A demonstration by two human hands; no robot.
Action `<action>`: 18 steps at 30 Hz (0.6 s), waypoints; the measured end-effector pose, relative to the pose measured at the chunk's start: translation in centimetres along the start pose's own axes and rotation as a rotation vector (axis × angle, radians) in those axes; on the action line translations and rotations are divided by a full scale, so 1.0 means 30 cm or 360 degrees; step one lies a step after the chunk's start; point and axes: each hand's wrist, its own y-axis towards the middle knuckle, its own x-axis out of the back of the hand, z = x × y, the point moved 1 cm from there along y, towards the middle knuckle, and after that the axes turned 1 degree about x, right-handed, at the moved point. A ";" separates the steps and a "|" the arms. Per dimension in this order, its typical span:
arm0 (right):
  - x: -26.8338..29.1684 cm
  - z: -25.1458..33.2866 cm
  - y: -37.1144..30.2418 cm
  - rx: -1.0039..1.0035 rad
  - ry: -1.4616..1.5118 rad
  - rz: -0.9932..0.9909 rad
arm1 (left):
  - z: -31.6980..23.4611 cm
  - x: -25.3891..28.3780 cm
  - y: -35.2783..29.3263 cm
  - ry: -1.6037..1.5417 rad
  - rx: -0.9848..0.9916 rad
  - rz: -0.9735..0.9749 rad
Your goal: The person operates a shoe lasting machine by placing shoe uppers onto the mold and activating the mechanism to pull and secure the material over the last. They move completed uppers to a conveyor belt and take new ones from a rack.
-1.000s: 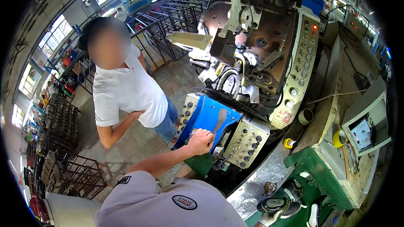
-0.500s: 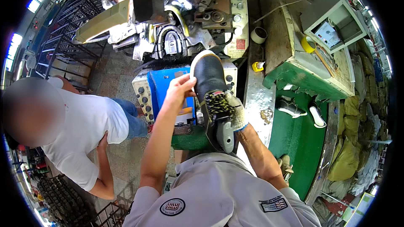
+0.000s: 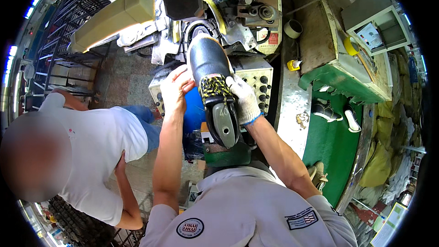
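Note:
A black shoe upper [image 3: 209,62] with yellow-and-black laces sits on a grey last, toe pointing into the machine [image 3: 215,9] ahead of me. My bare left hand [image 3: 176,89] grips its left side. My right hand [image 3: 244,98], in a white knit glove, holds the right side near the laces. The grey heel end of the last [image 3: 224,126] faces me.
A person in a white shirt [image 3: 98,155] stands close on my left. Control panels with knobs [image 3: 256,80] flank the shoe. A green bench [image 3: 334,132] on the right carries other shoes [image 3: 327,110]; tape rolls [image 3: 292,28] lie on the metal ledge. Wire racks [image 3: 68,36] stand far left.
My view swung from the machine front down to my hands. My left hand left the blue panel, and both hands now hold the shoe, which has moved up toward the machine.

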 end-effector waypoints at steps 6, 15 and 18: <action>-0.055 -0.006 0.142 0.0082 0.0126 -0.0199 | -0.046 -0.049 0.028 -0.0289 -0.0213 -0.0004; -0.003 -0.064 0.212 0.0255 -0.0348 -0.0381 | 0.176 -0.048 -0.048 -0.0374 0.0518 0.0129; 0.008 -0.044 0.234 0.0243 -0.0372 -0.0252 | 0.149 -0.095 -0.075 -0.0538 0.0622 0.0103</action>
